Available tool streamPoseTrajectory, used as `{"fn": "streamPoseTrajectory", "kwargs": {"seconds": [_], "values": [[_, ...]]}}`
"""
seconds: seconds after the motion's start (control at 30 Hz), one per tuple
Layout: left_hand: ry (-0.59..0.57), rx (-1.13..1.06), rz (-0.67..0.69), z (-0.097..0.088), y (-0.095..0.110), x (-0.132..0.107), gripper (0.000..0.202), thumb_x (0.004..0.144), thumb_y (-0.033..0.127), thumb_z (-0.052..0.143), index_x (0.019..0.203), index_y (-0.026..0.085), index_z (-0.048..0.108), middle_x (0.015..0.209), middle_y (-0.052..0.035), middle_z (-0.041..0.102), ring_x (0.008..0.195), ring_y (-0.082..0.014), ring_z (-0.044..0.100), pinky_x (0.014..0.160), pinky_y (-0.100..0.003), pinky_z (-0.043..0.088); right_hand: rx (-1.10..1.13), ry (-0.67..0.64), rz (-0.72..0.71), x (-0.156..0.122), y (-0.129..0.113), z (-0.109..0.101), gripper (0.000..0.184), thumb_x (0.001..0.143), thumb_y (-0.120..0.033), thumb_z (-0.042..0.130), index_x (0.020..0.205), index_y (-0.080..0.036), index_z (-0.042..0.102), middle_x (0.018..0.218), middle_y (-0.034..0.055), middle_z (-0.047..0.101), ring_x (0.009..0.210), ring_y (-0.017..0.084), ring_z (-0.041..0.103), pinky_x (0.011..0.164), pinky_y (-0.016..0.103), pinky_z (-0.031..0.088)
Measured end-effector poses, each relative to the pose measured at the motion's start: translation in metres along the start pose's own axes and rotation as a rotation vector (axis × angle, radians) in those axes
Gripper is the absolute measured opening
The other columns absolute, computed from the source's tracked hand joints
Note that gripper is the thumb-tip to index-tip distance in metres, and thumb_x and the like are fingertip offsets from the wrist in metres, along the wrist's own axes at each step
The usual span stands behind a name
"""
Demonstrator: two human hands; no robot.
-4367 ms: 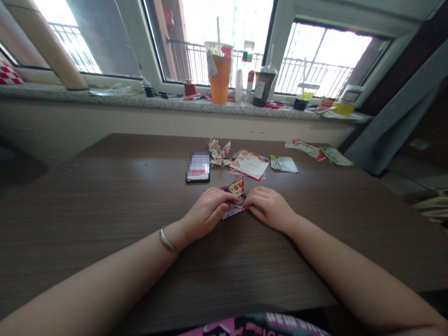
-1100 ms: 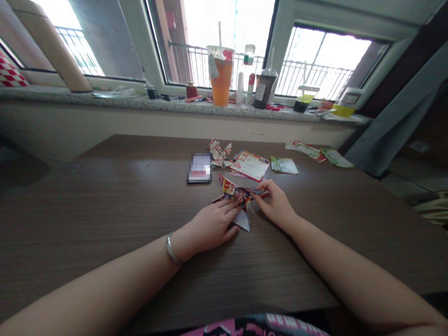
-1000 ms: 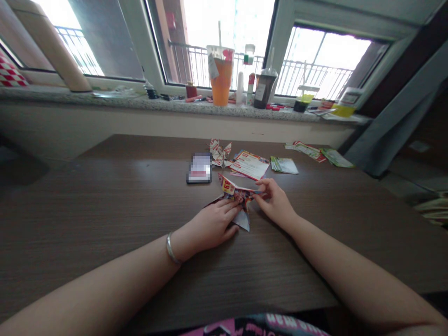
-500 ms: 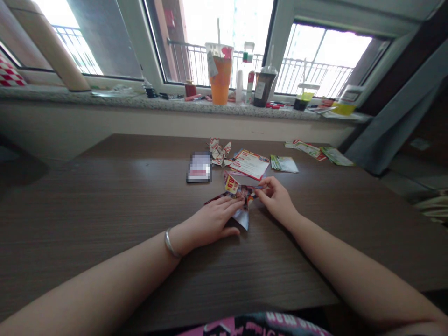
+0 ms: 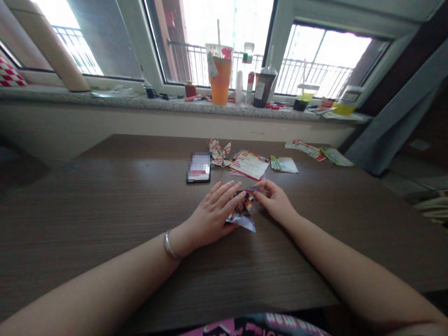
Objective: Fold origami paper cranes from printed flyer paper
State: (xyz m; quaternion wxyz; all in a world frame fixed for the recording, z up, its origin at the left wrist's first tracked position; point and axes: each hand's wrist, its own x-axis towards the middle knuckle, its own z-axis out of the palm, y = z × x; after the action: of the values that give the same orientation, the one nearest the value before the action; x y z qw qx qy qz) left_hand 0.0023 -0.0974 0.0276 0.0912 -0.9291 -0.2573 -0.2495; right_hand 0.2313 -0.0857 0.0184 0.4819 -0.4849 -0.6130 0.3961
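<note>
A partly folded piece of printed paper [image 5: 245, 215] lies on the brown wooden table [image 5: 105, 205] between my hands. My left hand [image 5: 213, 212] rests flat on its left part, fingers stretched out and pressing it down. My right hand [image 5: 275, 200] pinches the paper's upper right edge between thumb and fingers. A white pointed corner of the paper sticks out toward me below the hands. A silver bangle [image 5: 168, 244] circles my left wrist.
Beyond the hands lie a phone [image 5: 198, 167], a folded paper crane [image 5: 219, 152], a red-and-white leaflet [image 5: 249, 164] and further leaflets [image 5: 283, 164] toward the right. The stone windowsill [image 5: 105, 100] holds an orange drink cup [image 5: 220, 74], a dark drink cup [image 5: 263, 86] and small bottles.
The raised flap with the yellow label has been folded down flat. My left hand has slid up over the paper with its fingers spread; my right hand stays pinched at the right edge.
</note>
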Motion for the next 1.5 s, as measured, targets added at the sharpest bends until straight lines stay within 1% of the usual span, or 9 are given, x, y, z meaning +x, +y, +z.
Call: {"fn": "streamPoseTrajectory", "kwargs": {"seconds": [0.13, 0.2, 0.33, 0.43, 0.57, 0.67, 1.13, 1.33, 1.5], "values": [[-0.012, -0.004, -0.03, -0.001, 0.001, 0.0, 0.076, 0.081, 0.038, 0.063, 0.145, 0.012, 0.031, 0.153, -0.0169, 0.031, 0.144, -0.03, 0.023, 0.12, -0.05, 0.016, -0.046, -0.035, -0.007, -0.004, -0.004, 0.001, 0.026, 0.077, -0.039, 0.066, 0.093, -0.021, 0.058, 0.06, -0.0055, 0.054, 0.045, 0.009, 0.044, 0.043, 0.021, 0.032], [-0.016, -0.016, -0.04, -0.001, 0.001, 0.0, 0.079, 0.079, 0.039, 0.063, 0.145, 0.011, 0.03, 0.154, -0.0181, 0.029, 0.144, -0.0306, 0.023, 0.12, -0.051, 0.016, -0.076, -0.034, -0.036, -0.006, -0.007, 0.002, 0.021, 0.078, -0.036, 0.064, 0.092, -0.02, 0.058, 0.057, -0.0063, 0.051, 0.045, 0.009, 0.043, 0.044, 0.022, 0.033], [-0.018, -0.036, -0.042, -0.001, 0.001, 0.0, 0.083, 0.078, 0.042, 0.063, 0.146, 0.011, 0.027, 0.153, -0.0174, 0.031, 0.144, -0.0306, 0.024, 0.12, -0.05, 0.014, -0.17, -0.038, -0.146, -0.01, -0.013, 0.003, 0.013, 0.082, -0.029, 0.061, 0.091, -0.02, 0.06, 0.062, -0.0041, 0.056, 0.052, 0.01, 0.049, 0.052, 0.023, 0.041], [-0.025, -0.054, -0.043, -0.001, 0.001, 0.001, 0.086, 0.076, 0.043, 0.064, 0.146, 0.011, 0.026, 0.152, -0.0161, 0.034, 0.143, -0.0302, 0.026, 0.12, -0.05, 0.014, -0.282, -0.067, -0.257, -0.014, -0.018, 0.003, 0.01, 0.083, -0.023, 0.059, 0.092, -0.02, 0.062, 0.075, 0.0, 0.063, 0.061, 0.012, 0.056, 0.06, 0.025, 0.047], [-0.046, -0.084, -0.063, 0.0, 0.0, 0.001, 0.085, 0.077, 0.045, 0.064, 0.146, 0.013, 0.027, 0.149, -0.0145, 0.04, 0.14, -0.03, 0.032, 0.119, -0.05, 0.016, -0.413, -0.149, -0.422, -0.019, -0.022, 0.002, 0.013, 0.084, -0.017, 0.057, 0.095, -0.02, 0.063, 0.086, 0.0025, 0.065, 0.073, 0.014, 0.06, 0.067, 0.027, 0.051], [-0.063, -0.092, -0.074, 0.001, 0.0, 0.0, 0.086, 0.076, 0.045, 0.065, 0.145, 0.012, 0.028, 0.147, -0.0142, 0.042, 0.139, -0.0301, 0.034, 0.119, -0.05, 0.017, -0.457, -0.171, -0.481, -0.021, -0.024, 0.002, 0.013, 0.084, -0.015, 0.057, 0.094, -0.021, 0.063, 0.087, 0.0024, 0.065, 0.076, 0.014, 0.06, 0.07, 0.027, 0.051], [-0.061, -0.105, -0.076, -0.007, 0.002, 0.002, 0.08, 0.076, 0.042, 0.065, 0.144, 0.016, 0.033, 0.137, -0.0115, 0.053, 0.131, -0.0288, 0.042, 0.119, -0.05, 0.011, -0.447, -0.002, -0.477, -0.021, -0.023, 0.004, 0.0, 0.084, -0.02, 0.06, 0.084, -0.02, 0.059, 0.078, 0.0016, 0.064, 0.068, 0.014, 0.06, 0.062, 0.026, 0.051], [-0.031, -0.097, -0.081, -0.008, 0.004, 0.002, 0.07, 0.08, 0.038, 0.061, 0.142, 0.017, 0.037, 0.135, -0.0096, 0.054, 0.126, -0.026, 0.047, 0.12, -0.05, 0.009, -0.441, 0.018, -0.486, -0.02, -0.023, 0.003, 0.005, 0.086, -0.023, 0.059, 0.082, -0.02, 0.059, 0.078, 0.002, 0.063, 0.071, 0.015, 0.059, 0.064, 0.027, 0.05], [-0.018, -0.081, -0.09, -0.008, 0.005, 0.002, 0.071, 0.077, 0.033, 0.064, 0.142, 0.017, 0.038, 0.13, -0.0103, 0.056, 0.122, -0.0268, 0.05, 0.12, -0.052, 0.01, -0.443, 0.012, -0.475, -0.02, -0.024, 0.001, 0.011, 0.09, -0.026, 0.055, 0.082, -0.02, 0.06, 0.079, 0.0025, 0.065, 0.074, 0.016, 0.06, 0.067, 0.028, 0.049]]}}
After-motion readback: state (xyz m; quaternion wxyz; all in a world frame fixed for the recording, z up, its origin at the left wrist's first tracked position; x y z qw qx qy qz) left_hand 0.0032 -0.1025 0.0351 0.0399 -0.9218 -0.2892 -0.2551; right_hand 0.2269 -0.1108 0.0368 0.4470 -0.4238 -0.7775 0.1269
